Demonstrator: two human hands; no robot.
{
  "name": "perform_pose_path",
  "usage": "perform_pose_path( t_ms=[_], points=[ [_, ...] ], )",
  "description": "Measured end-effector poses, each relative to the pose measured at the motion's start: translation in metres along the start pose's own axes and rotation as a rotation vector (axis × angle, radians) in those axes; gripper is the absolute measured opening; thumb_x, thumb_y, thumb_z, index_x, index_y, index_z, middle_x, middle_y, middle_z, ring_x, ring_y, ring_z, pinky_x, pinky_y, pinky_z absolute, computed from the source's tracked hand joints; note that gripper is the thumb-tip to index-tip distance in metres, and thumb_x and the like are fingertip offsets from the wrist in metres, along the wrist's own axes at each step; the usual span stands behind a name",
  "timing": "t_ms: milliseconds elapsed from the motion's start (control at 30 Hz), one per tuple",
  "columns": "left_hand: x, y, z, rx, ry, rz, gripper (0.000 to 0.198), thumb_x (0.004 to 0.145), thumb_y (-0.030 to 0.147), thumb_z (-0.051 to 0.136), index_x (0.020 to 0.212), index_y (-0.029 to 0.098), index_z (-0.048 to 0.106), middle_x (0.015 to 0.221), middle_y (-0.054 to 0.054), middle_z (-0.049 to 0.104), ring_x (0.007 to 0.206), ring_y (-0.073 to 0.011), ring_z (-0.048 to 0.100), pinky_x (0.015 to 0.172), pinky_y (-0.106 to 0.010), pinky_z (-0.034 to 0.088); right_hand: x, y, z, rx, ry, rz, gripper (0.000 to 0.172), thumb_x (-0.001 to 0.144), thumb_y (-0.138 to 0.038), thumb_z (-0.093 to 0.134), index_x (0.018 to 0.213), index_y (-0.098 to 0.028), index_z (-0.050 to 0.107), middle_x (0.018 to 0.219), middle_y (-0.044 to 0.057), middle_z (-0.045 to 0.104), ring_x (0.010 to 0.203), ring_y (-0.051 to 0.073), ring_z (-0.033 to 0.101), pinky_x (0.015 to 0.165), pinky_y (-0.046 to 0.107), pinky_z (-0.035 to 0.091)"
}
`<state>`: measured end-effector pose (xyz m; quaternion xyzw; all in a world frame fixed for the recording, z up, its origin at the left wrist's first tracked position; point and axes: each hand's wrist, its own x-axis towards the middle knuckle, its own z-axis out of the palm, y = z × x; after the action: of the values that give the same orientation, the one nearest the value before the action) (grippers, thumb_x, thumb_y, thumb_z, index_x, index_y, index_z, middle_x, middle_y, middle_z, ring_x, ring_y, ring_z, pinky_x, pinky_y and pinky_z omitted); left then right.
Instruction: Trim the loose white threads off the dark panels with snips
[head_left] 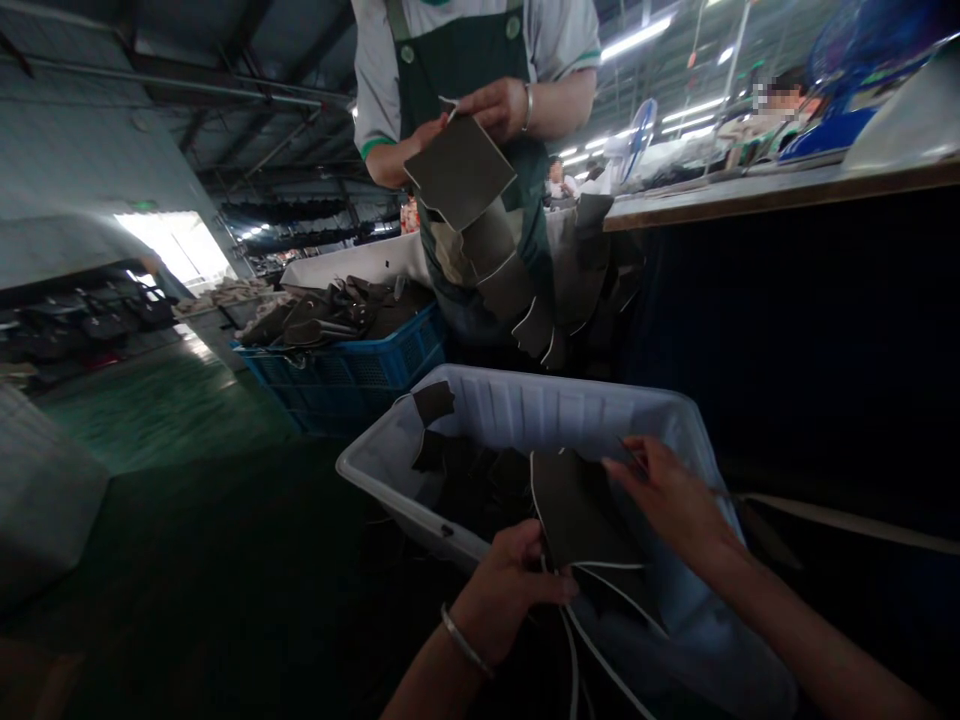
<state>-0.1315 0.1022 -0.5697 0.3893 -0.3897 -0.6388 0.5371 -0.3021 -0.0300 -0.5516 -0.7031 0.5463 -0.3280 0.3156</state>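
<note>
My left hand (510,575) is closed on the edge of a dark grey-brown cut panel (581,515) with white piping along its edges. The panel hangs over the near side of a large white plastic tub (577,400). White-edged strips trail down below my left hand. My right hand (671,495) is above the tub's right side, just right of the panel, with thumb and fingers pinched round a thin, dark, pointed tool (634,457) whose kind is hard to make out. More dark pieces (480,475) lie inside the tub.
Across the tub stands a co-worker in a green apron (465,60), both hands on a similar panel (461,172) with others hanging below. A blue crate (360,365) heaped with dark pieces is at left. A wooden tabletop (787,195) juts in at right, with a fan (641,135) behind.
</note>
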Motion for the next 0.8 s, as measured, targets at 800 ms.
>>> perform_pose_path(
  t_ms=[800],
  points=[
    [0.004, -0.005, -0.001, 0.016, -0.035, -0.026, 0.045, 0.054, 0.011, 0.072, 0.097, 0.012, 0.059, 0.079, -0.003, 0.065, 0.067, -0.0134, 0.059, 0.068, -0.027, 0.045, -0.082, -0.009, 0.014, -0.104, -0.633, -0.110, 0.052, 0.093, -0.047, 0.022, 0.072, -0.018, 0.059, 0.075, 0.005, 0.060, 0.072, 0.017, 0.054, 0.069, 0.031, 0.036]
  ],
)
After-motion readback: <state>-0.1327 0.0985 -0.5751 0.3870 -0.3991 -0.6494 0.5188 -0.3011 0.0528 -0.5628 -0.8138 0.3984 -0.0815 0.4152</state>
